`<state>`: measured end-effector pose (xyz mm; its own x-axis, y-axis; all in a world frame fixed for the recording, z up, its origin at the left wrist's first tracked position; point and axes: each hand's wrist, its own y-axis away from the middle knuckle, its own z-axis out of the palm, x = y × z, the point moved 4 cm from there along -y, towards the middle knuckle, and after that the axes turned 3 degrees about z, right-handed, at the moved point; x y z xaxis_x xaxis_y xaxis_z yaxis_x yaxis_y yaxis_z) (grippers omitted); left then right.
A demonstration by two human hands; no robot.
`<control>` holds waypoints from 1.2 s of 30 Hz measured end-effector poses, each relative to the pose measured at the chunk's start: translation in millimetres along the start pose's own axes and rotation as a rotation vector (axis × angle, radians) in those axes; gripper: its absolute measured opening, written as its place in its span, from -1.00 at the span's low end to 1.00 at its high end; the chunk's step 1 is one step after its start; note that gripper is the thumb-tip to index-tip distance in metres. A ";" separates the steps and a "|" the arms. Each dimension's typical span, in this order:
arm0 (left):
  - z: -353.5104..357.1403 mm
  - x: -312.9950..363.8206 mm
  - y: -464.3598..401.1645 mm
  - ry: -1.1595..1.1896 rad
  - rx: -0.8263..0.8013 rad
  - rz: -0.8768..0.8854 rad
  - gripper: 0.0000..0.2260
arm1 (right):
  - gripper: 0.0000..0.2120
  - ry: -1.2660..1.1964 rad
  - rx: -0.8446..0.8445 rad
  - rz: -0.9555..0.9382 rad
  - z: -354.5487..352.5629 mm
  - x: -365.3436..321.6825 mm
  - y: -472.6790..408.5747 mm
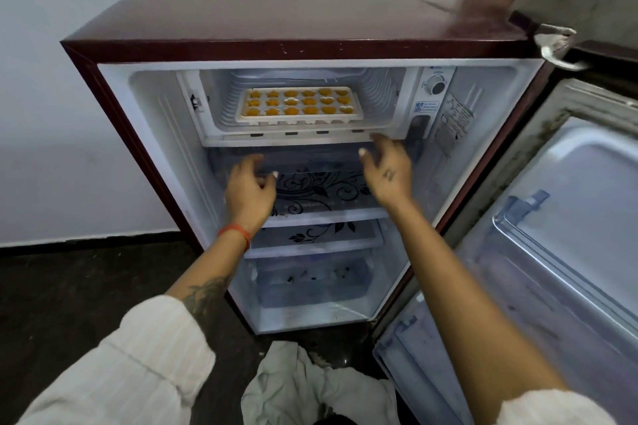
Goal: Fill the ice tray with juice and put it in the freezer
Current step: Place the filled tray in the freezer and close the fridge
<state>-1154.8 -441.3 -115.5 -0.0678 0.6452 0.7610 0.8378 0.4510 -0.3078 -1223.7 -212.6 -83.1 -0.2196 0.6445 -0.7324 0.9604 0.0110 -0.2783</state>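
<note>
A white ice tray point(299, 118) with orange juice in its shaped cells lies flat on the floor of the freezer compartment point(221, 103), at the top of a small maroon fridge point(276, 10). Neither hand touches the tray. My left hand point(249, 190) hovers below the compartment on the left, fingers loosely curled and holding nothing. Held higher on the right is my right hand point(388, 172), its fingers spread, fingertips near the compartment's front lip and thumb apart.
The fridge door point(566, 210) stands wide open at the right. Glass shelves with a black floral print point(321, 193) and a clear drawer point(310, 283) sit below. A pale cloth point(310, 386) lies on the dark floor in front. White wall at left.
</note>
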 end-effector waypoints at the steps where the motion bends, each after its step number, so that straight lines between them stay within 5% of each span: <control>1: 3.6 -0.3 11.5 -0.019 -0.081 0.018 -0.68 | -0.62 0.014 -0.002 -0.012 -4.2 1.1 19.2; 14: 41.8 0.2 195.3 -0.375 -0.998 0.322 -0.63 | -0.60 0.320 -0.030 0.188 -77.7 32.7 263.4; 18: 55.2 9.7 258.1 -0.523 -1.280 0.477 -0.51 | -0.64 0.407 0.098 0.232 -128.5 40.5 316.6; 24: 70.8 82.4 315.0 -0.418 -1.174 0.759 -0.40 | -0.54 0.677 0.566 0.251 -243.3 49.3 359.2; 29: 80.3 156.7 340.7 -0.287 -1.077 0.914 -0.41 | -0.29 0.949 0.391 0.529 -307.0 80.7 356.6; 36: 69.9 214.3 371.8 -0.084 -0.855 0.879 -0.39 | -0.43 0.955 0.353 0.480 -316.9 83.1 354.8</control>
<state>-895.6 -92.2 -106.8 0.6907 0.5778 0.4348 0.6996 -0.6861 -0.1995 -846.9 87.1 -45.8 0.5265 0.8466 -0.0773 0.7747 -0.5153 -0.3666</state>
